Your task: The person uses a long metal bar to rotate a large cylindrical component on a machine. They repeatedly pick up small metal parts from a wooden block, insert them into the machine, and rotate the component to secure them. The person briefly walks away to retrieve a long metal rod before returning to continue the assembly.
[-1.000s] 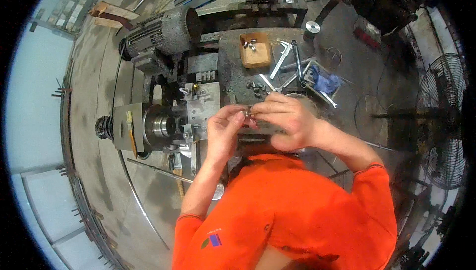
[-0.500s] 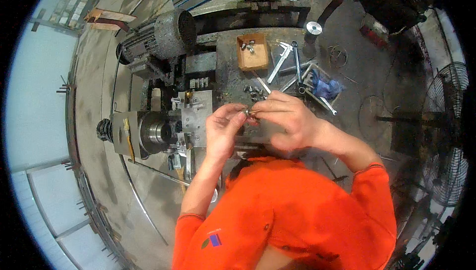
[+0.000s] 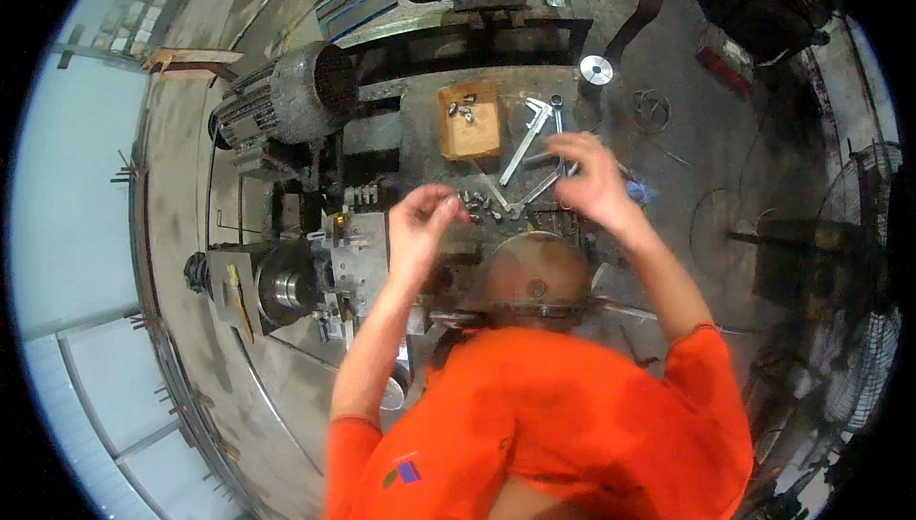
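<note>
My left hand (image 3: 418, 232) is raised over the machine bed, thumb and fingers pinched together. What the pinch holds is too small and partly hidden to make out. Just right of its fingertips, several small dark metal parts (image 3: 482, 203) lie in a loose group. My right hand (image 3: 596, 181) is apart from the left, its thumb and fingers spread around the area of the wrench. Below those fingers the combination wrench (image 3: 559, 121) is partly covered; whether they touch it cannot be told. A vernier caliper (image 3: 522, 153) lies just left of that hand.
A shallow tan box (image 3: 471, 143) with a few metal parts stands beyond the loose pieces. To the left are a lathe-like chuck (image 3: 286, 288), a metal block plate (image 3: 361, 255) and a large motor (image 3: 310, 91). A silver disc (image 3: 595, 70) sits at the far right corner.
My two hands were together at a small metal part; they have since separated. The right moved up and right toward the wrench, its fingers opening. The view has shifted slightly.
</note>
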The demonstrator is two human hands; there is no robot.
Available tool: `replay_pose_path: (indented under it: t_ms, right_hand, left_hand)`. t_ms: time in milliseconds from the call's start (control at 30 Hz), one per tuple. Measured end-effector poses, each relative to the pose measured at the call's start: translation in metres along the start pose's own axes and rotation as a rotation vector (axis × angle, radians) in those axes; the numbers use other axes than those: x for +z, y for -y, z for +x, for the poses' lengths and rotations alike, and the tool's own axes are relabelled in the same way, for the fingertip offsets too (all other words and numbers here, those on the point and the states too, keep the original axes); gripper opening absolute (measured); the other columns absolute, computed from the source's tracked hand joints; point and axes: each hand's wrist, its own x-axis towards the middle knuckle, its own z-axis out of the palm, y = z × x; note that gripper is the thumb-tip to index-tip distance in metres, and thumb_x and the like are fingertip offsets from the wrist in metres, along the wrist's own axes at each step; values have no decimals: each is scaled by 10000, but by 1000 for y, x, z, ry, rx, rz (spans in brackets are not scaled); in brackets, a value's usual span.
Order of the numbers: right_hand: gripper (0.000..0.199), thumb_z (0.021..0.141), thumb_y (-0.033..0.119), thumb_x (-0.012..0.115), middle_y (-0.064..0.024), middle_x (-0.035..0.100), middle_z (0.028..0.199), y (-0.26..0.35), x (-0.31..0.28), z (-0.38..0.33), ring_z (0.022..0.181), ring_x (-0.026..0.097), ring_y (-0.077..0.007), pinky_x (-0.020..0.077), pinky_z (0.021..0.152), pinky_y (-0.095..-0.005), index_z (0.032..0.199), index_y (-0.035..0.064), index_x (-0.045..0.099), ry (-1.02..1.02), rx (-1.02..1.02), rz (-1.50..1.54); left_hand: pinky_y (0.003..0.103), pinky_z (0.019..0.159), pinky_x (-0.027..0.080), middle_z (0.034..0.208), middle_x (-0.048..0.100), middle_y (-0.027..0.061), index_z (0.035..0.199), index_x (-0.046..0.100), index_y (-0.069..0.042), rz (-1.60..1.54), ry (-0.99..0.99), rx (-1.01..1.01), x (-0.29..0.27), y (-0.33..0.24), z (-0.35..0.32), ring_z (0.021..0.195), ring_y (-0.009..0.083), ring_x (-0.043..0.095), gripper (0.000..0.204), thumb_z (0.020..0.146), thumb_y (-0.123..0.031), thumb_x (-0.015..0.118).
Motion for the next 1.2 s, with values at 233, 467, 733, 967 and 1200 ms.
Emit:
replay_pose_path:
  t_ms: [233,467,733,967,1200]
  right_hand:
    - [422,551,179,593,-174,589,1002,-167,35,31,956,522,-331,433,833,-395,934,5,629,108,603,-443]
    - [402,543,194,612,-197,560,1012,-173,44,40,946,508,-354,438,803,-416,891,-8,611,-6,234,-524]
    - [375,515,169,631,-147,520,1119,-59,128,27,972,495,-315,423,804,-396,845,-10,611,518,-196,-145]
    - [183,702,146,521,-100,564,1057,-100,244,41,1025,500,-270,419,857,-386,794,58,652,996,-354,-431]
    - [166,636,151,597,-163,551,959,-50,237,52,951,505,-304,436,822,-361,727,22,648,1023,-563,-602]
  left_hand:
    - [316,653,481,744,634,137,903,590,6,895,114,113,13,61,124,691,229,626,206,737,-115,617]
    - [445,673,475,775,619,179,900,602,-75,1099,75,261,19,126,198,751,348,597,208,703,-128,563]
    - [441,704,462,826,600,197,1082,549,-55,1153,123,224,9,121,198,803,362,574,352,759,-182,603]
    - [296,579,442,667,589,107,1082,558,-23,675,7,266,-26,-5,78,580,163,554,338,771,-140,621]
    - [252,699,465,788,600,55,1026,565,27,247,-236,141,-96,-20,-75,752,120,612,260,770,35,521]
